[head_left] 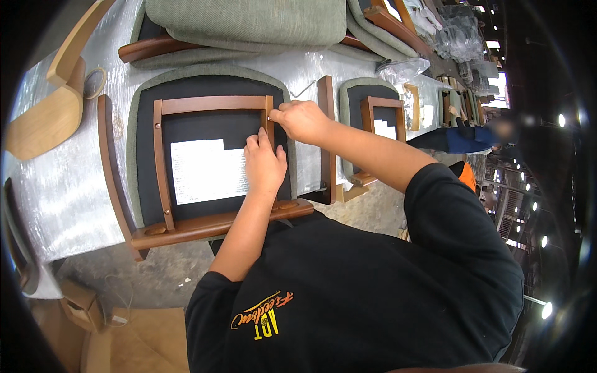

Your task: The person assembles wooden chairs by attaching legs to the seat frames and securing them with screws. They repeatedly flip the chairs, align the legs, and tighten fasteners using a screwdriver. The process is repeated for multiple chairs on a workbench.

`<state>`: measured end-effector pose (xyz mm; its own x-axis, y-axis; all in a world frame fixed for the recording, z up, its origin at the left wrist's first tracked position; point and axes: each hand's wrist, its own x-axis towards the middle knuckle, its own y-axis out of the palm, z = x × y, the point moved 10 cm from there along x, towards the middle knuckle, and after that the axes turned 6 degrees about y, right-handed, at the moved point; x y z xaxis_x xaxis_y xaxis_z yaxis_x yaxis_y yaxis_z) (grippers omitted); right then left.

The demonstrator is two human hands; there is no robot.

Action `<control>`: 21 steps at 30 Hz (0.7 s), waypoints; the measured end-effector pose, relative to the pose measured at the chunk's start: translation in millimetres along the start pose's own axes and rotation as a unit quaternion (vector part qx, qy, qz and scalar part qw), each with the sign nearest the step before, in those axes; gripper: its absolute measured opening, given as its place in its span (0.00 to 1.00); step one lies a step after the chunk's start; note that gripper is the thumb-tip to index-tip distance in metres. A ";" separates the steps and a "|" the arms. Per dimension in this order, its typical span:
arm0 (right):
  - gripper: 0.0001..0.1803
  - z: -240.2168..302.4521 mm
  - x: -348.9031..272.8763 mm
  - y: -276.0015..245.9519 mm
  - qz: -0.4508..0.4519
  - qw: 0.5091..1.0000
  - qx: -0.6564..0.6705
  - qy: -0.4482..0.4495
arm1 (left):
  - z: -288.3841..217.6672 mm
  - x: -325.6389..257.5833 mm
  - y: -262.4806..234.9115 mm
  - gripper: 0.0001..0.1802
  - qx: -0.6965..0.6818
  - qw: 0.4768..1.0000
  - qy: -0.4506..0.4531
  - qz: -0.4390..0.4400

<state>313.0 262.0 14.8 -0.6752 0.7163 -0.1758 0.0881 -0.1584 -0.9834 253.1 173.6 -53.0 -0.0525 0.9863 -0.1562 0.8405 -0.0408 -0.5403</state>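
The brown wooden frame lies on the dark underside of an upturned chair seat, on the film-covered worktop. The right hand curls at the frame's right rail; its fingers hide whatever may be between them, so I cannot tell whether that grip holds anything. The left hand, its grip slack, rests extended fingers at the same rail, beside a white sheet. Beyond sits a grey-green cushion; rightward, a similar seat.
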 end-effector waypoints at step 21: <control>0.05 -5.5 5.4 13.9 0.045 0.999 0.016 0.006 | 12.9 1.9 -15.3 0.32 -0.029 0.999 0.000 -0.029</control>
<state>314.7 267.4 -0.1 -0.6561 0.7070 -0.2640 0.1242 -0.2439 -0.9618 233.2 174.1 -55.7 -0.1019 0.9869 -0.1251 0.8658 0.0260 -0.4997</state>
